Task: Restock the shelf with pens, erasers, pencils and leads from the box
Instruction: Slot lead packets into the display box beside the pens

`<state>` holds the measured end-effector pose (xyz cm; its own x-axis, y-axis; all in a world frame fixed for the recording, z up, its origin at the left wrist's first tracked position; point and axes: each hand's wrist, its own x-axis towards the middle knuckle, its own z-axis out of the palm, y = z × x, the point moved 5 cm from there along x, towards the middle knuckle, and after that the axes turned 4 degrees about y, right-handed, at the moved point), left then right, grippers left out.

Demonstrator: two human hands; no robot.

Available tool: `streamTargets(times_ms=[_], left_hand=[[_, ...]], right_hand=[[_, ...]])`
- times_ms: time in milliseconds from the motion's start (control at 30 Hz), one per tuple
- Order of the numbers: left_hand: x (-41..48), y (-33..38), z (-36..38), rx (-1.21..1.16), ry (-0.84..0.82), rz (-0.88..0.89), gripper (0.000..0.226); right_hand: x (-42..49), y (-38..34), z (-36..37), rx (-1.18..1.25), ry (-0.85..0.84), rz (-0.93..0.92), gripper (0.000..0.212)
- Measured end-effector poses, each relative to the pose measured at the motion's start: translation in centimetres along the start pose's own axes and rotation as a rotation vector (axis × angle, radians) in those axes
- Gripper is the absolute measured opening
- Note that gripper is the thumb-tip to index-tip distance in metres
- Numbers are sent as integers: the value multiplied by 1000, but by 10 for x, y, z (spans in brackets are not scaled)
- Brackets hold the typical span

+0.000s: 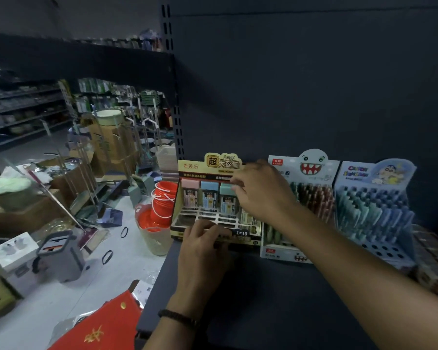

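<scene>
Yellow card lead box (187, 170) stands on the dark shelf (263, 299). The left hand (202, 246) grips its front edge. The right hand (261, 190) pinches a teal-topped lead case (226, 200) in its back row. Right of it stand a monster-face pen box (311, 165) and a blue pen box (372, 205). Left of it sit orange buckets (162, 198).

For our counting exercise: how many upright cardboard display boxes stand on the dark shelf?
3. The lead box at the left, the toothy-face pen box in the middle, the cartoon pen box at the right. Dim packs further right may hide more.
</scene>
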<state>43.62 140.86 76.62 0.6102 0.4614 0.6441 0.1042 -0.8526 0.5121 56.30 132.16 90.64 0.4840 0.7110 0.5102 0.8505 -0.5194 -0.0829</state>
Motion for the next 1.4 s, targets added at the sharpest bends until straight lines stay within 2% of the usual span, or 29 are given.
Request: streamTargets(times_ms=[100, 233, 367, 467, 633, 733, 900, 1000, 1167, 1300, 1400], left_hand=[[1, 1, 2, -37, -27, -33, 30], [-1, 29, 0, -58, -132, 77, 20], [-30, 110, -1, -122, -231, 233, 12], [-77, 185, 22, -134, -358, 358, 6], [-199, 325, 90, -162, -598, 604, 6], [-287, 400, 138, -162, -763, 711, 6], [-461, 507, 211, -155, -1163, 860, 10], [-558, 561, 238, -118, -1389, 984, 11], [-684, 631, 275, -54, -1614, 1143, 9], [-770, 682, 321, -7, -1756, 1246, 19], [-835, 712, 367, 27, -1865, 1290, 18]], right_hand=[[-38, 9, -30, 95, 78, 65, 22], [-118, 32, -59, 222, 209, 171, 5], [-219, 63, -83, 223, 231, 274, 1], [-309, 99, -98, 208, 182, 444, 3], [-501, 169, -105, 92, -63, 813, 23], [-640, 198, -117, 62, -198, 1079, 26], [-882, 205, -163, 100, -292, 1475, 30], [-1005, 194, -181, 175, -269, 1734, 34], [-1159, 178, -190, 312, -158, 2112, 41], [-1263, 178, -177, 396, -73, 2349, 29], [-1330, 186, -165, 441, -2, 2492, 25]])
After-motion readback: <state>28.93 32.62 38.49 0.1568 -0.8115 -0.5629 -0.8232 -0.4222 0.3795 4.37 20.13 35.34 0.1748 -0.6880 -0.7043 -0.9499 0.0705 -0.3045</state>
